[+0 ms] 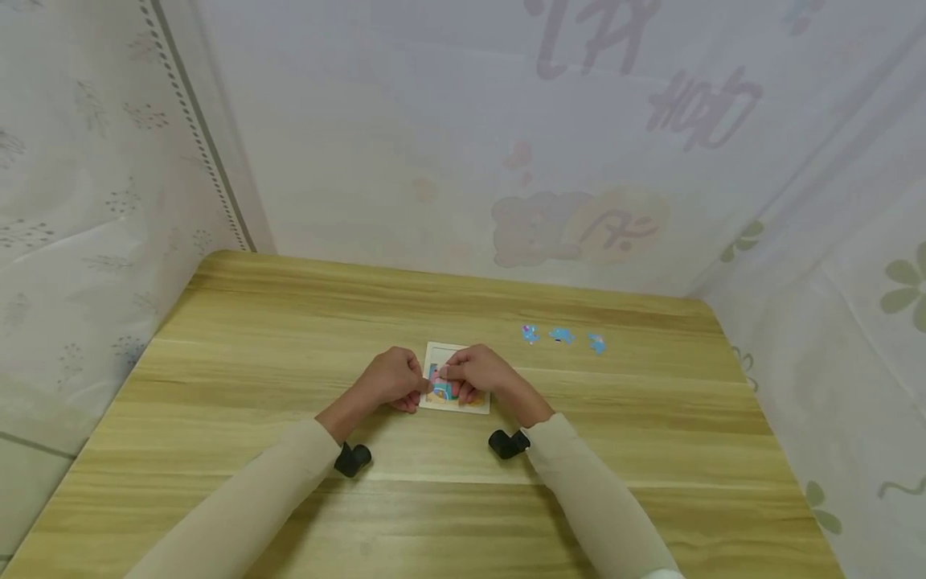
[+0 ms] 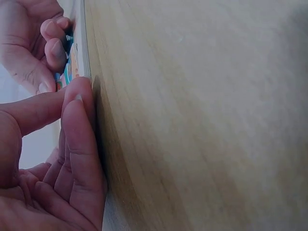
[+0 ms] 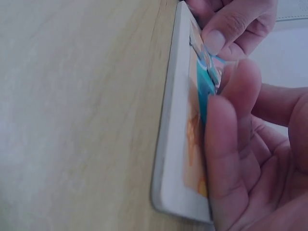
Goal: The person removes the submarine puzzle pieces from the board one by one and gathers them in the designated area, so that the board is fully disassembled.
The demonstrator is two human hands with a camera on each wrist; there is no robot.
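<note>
A small white-framed puzzle board (image 1: pixel 463 402) lies flat on the wooden table (image 1: pixel 289 362), its picture partly filled in. My left hand (image 1: pixel 414 388) pinches the board's left edge between thumb and forefinger; the left wrist view shows those fingertips (image 2: pixel 77 94) meeting at the board's rim (image 2: pixel 81 48). My right hand (image 1: pixel 450 376) holds a blue puzzle piece (image 3: pixel 215 72) tilted up over the picture, its fingers (image 3: pixel 226 144) lying along the board (image 3: pixel 173 144). A fingertip (image 3: pixel 216 41) of the left hand also touches that piece.
Three loose blue puzzle pieces (image 1: pixel 530 334) (image 1: pixel 561 335) (image 1: pixel 596 343) lie in a row to the back right of the board. Translucent curtains close off the table on the left, back and right. Black wrist cameras (image 1: pixel 352 458) (image 1: pixel 509 443) sit on both forearms.
</note>
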